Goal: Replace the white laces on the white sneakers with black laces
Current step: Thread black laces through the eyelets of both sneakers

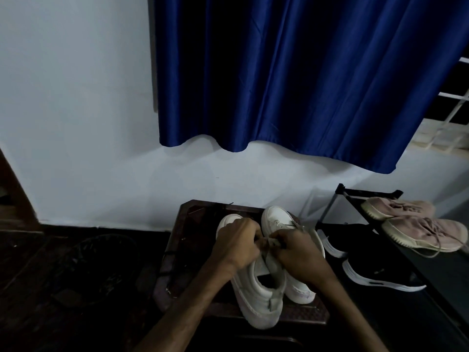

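On the dark brown stool (177, 252) stand the left white sneaker (256, 293) and right white sneaker (276, 219), touching. A mark on the neighbouring black sneaker (380, 273) is too small to read. Left hand (237, 243) curls tight over the left white sneaker's throat; right hand (297, 252) pinches a white lace (273, 242) there. Fingertips hidden; dark strands (168, 254) on the stool too dim to identify

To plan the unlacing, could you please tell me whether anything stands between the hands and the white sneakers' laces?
Nothing visible does. The left hand and right hand grip the near white sneaker at its lacing. The other white sneaker stands close beside it; the pink sneakers lie apart on the rack to the right.
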`<state>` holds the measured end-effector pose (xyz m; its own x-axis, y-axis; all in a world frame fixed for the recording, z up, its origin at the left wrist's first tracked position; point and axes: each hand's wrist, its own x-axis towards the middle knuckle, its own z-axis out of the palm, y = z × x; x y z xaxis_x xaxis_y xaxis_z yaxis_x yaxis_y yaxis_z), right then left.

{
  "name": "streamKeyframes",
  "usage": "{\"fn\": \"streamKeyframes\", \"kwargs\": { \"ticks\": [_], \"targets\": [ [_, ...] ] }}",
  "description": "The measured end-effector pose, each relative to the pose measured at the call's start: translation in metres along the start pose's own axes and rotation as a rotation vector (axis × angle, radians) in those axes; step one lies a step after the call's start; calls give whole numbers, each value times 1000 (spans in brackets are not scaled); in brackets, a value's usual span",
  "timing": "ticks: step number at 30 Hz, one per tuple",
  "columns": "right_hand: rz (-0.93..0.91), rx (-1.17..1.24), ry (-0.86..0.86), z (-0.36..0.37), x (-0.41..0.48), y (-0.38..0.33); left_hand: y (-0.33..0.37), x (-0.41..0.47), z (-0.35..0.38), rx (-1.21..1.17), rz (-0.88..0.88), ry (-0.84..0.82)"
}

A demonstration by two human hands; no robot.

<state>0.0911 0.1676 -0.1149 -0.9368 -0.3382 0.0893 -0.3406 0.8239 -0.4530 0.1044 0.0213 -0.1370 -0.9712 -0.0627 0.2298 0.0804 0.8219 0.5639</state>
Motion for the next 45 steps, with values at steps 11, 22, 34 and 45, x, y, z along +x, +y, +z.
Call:
{"fn": "streamKeyframes", "kwargs": {
  "ticks": [11,22,34,45],
  "targets": [
    [214,438,218,50,-18,-19,-30,-4,-28,-126,56,-48],
    [151,491,418,61,-24,-23,-44,5,-25,-362,82,-179],
    [267,578,147,70,-67,-11,-45,-30,-4,-165,14,23],
    [-31,104,227,51,-36,-22,-40,-34,-5,-205,103,21]
  ]
}}
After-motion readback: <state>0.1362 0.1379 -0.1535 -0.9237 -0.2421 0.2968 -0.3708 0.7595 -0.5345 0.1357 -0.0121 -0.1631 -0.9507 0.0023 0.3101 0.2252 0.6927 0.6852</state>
